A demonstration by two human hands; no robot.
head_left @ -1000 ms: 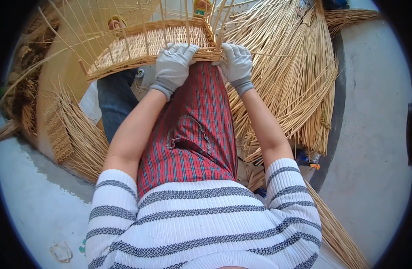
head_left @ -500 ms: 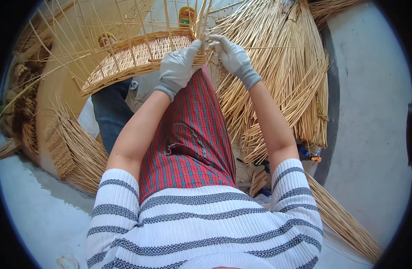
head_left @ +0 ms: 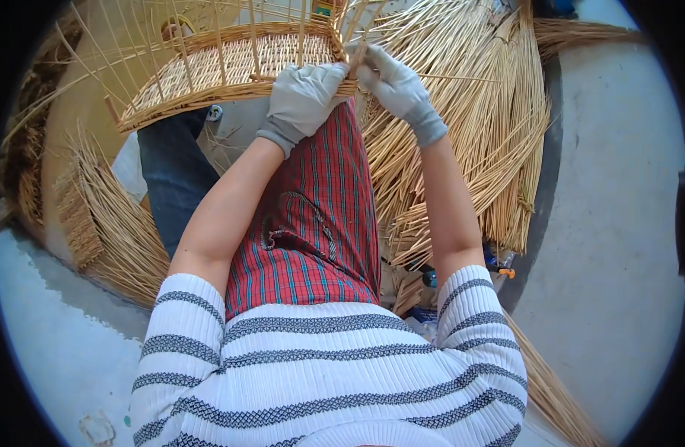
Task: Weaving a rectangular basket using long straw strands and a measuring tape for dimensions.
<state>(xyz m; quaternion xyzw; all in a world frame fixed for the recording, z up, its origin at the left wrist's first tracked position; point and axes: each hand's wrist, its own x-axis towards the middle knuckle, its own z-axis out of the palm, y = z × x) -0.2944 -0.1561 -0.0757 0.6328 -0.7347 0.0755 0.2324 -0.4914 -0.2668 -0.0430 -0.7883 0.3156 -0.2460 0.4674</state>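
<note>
A partly woven wicker basket (head_left: 238, 59) lies across the top of the view, its flat woven base facing me. Thin upright rods stand along its edges. My left hand (head_left: 305, 100), in a white glove with a grey cuff, is closed on the near right corner of the basket. My right hand (head_left: 393, 86), gloved alike, is at the same corner. Its thumb and fingers are closed around a pale rod (head_left: 357, 58) by the corner post. The exact spot under the fingertips is partly hidden. One thin rod (head_left: 458, 77) sticks out rightward behind my right hand.
A large bundle of peeled rods (head_left: 469, 134) spreads out to the right on the floor. Another rod bundle (head_left: 123, 216) lies at the left. My red checked apron (head_left: 313, 246) covers my lap. A small orange-ended tool (head_left: 508, 273) is beside my right elbow.
The basket and both hands sit slightly differently in the view, with the basket's left end higher. My right hand's fingers have shifted up and curled around the rod at the corner.
</note>
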